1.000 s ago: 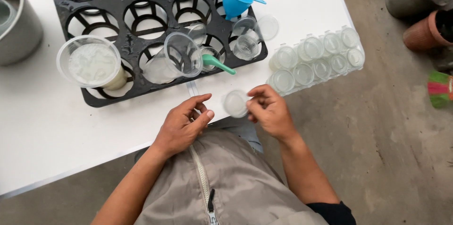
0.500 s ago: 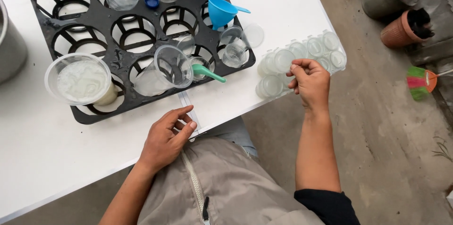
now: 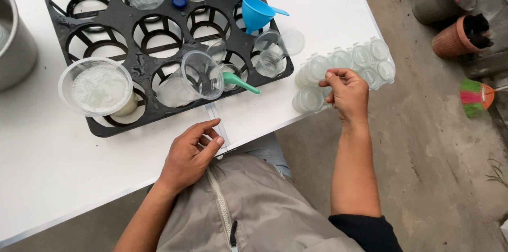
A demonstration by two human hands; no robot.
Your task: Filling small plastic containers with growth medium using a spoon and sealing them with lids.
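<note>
The white table (image 3: 328, 8) carries nearly everything, and on its far left sits my black tray (image 3: 124, 16) of round wells, most of them bare. By my reckoning the work is only partly done: a lidded tub (image 3: 98, 87) with something pale and frosty inside sits in the near-left well, a clear cup (image 3: 193, 77) lies tipped on its side beside it, and a blue funnel (image 3: 255, 13) and a green scoop (image 3: 239, 81) wait further right. Off the right edge, the pack of small clear cups (image 3: 344, 72) looks almost full, so I judge most are unused. My right hand (image 3: 346, 93) rests over that pack, fingers curled and pinched at one cup's rim; whether it has come free I cannot tell. My left hand (image 3: 190, 154) lies loosely open, holding nothing, at the table's near edge.
</note>
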